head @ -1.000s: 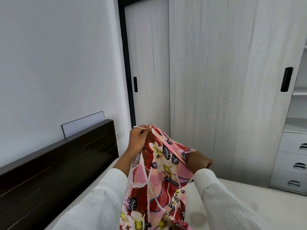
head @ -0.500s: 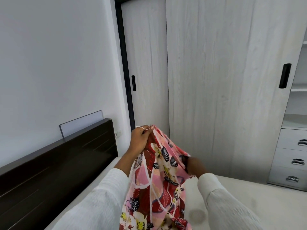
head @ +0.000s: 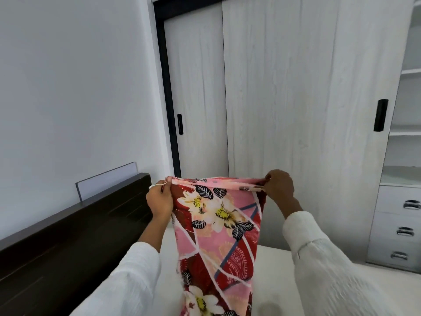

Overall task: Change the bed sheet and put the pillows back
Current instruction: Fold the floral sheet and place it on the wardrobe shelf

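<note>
A pink and red floral bed sheet [head: 216, 229] hangs in front of me, its top edge stretched flat between my hands. My left hand [head: 159, 199] pinches the left end of that edge, with a white thread sticking out by the thumb. My right hand [head: 279, 188] pinches the right end, at about the same height. The cloth falls down over the bare white mattress [head: 271, 281] and runs out of the bottom of the view. No pillows are in sight.
A dark wooden headboard [head: 75, 238] runs along the left against the white wall. Straight ahead stand sliding wardrobe doors [head: 296, 99] with black handles. At the right are open shelves and white drawers [head: 401, 226] with metal pulls.
My right hand has moved out to the right and up, away from my left. The bunched sheet is now spread wide with its top edge taut.
</note>
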Motion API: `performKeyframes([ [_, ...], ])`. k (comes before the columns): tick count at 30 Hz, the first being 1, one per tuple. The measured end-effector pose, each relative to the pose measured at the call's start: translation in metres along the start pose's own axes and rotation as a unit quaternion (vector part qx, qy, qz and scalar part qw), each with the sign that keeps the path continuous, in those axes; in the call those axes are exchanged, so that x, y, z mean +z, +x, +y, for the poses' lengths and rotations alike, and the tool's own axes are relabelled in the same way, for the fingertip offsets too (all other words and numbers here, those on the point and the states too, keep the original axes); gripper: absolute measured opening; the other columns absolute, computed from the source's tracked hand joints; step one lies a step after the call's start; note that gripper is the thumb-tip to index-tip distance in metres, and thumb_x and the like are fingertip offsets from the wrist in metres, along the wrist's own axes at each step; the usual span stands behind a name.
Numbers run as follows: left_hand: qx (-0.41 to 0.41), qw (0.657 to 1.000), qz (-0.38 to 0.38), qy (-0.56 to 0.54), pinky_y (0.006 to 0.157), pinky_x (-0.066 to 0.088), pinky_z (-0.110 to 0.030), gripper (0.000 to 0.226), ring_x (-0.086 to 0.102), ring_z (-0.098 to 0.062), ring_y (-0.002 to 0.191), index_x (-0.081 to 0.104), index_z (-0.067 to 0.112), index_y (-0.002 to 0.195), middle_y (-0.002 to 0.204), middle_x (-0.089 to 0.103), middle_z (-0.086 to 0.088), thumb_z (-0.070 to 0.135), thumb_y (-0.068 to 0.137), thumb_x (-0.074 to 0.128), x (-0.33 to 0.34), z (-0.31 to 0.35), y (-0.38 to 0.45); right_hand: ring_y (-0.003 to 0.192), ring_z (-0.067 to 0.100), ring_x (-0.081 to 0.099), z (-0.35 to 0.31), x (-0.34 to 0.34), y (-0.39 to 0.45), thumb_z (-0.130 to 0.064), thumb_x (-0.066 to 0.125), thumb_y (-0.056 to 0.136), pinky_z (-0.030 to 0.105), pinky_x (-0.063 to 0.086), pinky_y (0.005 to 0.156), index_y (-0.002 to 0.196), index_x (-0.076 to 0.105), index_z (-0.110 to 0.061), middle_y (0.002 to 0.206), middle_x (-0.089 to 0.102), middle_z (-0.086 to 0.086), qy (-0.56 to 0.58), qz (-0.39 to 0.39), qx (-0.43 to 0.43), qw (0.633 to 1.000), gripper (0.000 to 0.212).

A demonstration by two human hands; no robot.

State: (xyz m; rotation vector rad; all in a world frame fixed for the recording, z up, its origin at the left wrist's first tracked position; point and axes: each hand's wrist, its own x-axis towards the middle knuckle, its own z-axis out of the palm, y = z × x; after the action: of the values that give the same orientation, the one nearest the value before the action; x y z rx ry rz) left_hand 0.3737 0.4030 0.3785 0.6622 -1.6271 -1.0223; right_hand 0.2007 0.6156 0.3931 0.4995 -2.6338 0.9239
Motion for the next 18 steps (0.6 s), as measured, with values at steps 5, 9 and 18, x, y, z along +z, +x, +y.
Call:
performKeyframes([
  [5, 0.027, 0.999, 0.02, -0.001, 0.079, 0.045, -0.028, 0.04, 0.062, -0.024, 0.086, 0.065, -0.004, 0.095, 0.094, 0.067, -0.016, 0.03, 0.098, 0.044, 0.004, 0.032, 0.008, 0.098, 0.037, 0.058, -0.013, -0.017, 0.003, -0.018, 0.043, 0.094, 0.043, 0.054, 0.083, 0.112, 0.052, -0.001, 0.121, 0.045, 0.021, 0.06, -0.045, 0.063, 0.995, 0.026],
  [9, 0.046, 0.996, 0.075, 0.007, 0.081, 0.04, -0.028, 0.04, 0.059, -0.027, 0.097, 0.062, -0.002, 0.108, 0.107, 0.064, -0.016, 0.026, 0.102, 0.033, 0.003, 0.07, 0.031, 0.087, 0.041, 0.065, -0.041, -0.042, 0.018, -0.01, 0.045, 0.092, 0.052, 0.055, 0.077, 0.098, 0.054, 0.004, 0.091, 0.063, 0.021, 0.32, -0.121, 0.103, 0.934, 0.017],
  [18, 0.118, 0.96, 0.251, 0.043, 0.087, 0.037, -0.038, 0.036, 0.056, -0.037, 0.108, 0.055, -0.002, 0.11, 0.115, 0.06, -0.023, 0.021, 0.102, 0.029, -0.051, 0.2, 0.116, 0.048, 0.01, 0.06, -0.176, -0.188, 0.048, 0.002, 0.041, 0.087, 0.02, 0.045, 0.054, 0.077, 0.063, -0.013, 0.049, 0.063, -0.005, 0.483, -0.127, -0.161, 0.851, 0.029],
])
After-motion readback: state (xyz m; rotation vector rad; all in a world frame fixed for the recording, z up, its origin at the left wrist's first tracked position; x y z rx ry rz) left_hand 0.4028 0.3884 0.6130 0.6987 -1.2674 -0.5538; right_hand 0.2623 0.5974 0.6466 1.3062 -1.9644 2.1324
